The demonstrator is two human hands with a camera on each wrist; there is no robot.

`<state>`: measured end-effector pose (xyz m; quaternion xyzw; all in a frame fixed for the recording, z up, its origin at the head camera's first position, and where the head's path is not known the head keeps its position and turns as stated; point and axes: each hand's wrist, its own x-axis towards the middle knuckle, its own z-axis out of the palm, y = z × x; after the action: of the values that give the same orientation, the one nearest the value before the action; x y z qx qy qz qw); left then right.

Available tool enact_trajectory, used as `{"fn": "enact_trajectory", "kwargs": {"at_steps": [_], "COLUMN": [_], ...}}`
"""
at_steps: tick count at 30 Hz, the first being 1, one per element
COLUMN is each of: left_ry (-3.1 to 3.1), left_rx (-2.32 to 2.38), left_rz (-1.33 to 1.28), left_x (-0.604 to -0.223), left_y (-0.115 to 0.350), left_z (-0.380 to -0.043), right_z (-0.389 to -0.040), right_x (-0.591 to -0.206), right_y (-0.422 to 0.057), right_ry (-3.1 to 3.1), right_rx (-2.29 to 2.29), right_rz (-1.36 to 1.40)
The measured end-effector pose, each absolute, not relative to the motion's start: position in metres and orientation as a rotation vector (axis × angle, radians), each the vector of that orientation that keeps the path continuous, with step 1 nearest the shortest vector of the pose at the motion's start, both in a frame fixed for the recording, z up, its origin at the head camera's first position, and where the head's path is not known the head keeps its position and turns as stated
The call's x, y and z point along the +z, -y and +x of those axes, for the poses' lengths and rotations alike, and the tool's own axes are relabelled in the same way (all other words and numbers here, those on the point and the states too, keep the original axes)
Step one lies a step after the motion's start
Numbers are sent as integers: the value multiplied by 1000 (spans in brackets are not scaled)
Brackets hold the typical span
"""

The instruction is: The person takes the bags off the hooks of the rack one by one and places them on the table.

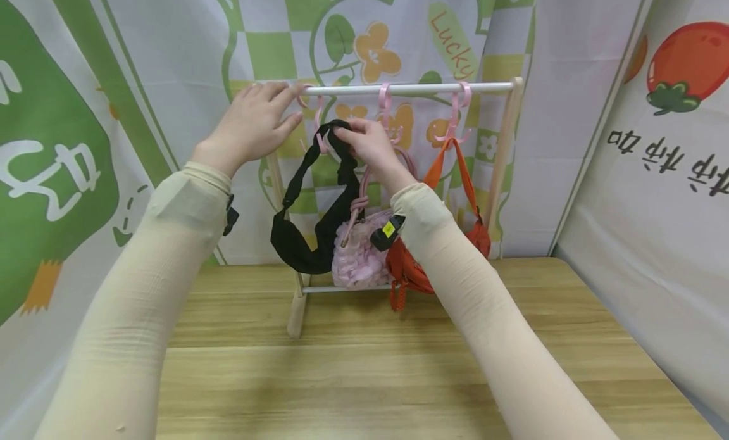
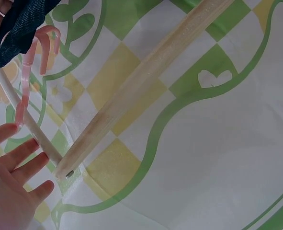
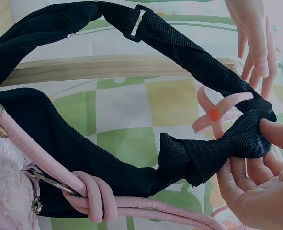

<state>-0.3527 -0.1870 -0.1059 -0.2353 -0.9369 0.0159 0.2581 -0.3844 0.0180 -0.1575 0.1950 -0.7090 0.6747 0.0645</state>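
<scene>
A black shoulder bag (image 1: 302,253) hangs at the left part of a small rack, its strap raised in a loop. My right hand (image 1: 373,145) pinches the top of that strap (image 3: 249,132) between thumb and fingers, beside a pink hook (image 3: 214,115) with several prongs. The strap overlaps this hook in the right wrist view. At the left end of the white rail (image 1: 421,88), my left hand (image 1: 256,120) lies with fingers extended. In the left wrist view its fingers (image 2: 24,165) are spread, the tips close to the pink hook's stem (image 2: 25,81).
A fluffy pink bag (image 1: 361,256) with a knotted pink handle hangs right beside the black one. Further right an orange bag (image 1: 416,269) hangs from another pink hook (image 1: 454,120). The rack's wooden foot (image 1: 296,316) stands on a wooden table (image 1: 364,377) before a patterned cloth.
</scene>
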Motion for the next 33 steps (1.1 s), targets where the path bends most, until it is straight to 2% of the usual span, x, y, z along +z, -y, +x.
{"fn": "enact_trajectory", "kwargs": {"at_steps": [33], "left_ry": [2537], "left_rx": [34], "left_rz": [-645], "left_x": [-107], "left_y": [187], "left_z": [-351], "right_z": [-387], "right_x": [-157], "right_y": [-10], "right_ry": [2088], "right_rx": [1966], "right_rz": [538]}}
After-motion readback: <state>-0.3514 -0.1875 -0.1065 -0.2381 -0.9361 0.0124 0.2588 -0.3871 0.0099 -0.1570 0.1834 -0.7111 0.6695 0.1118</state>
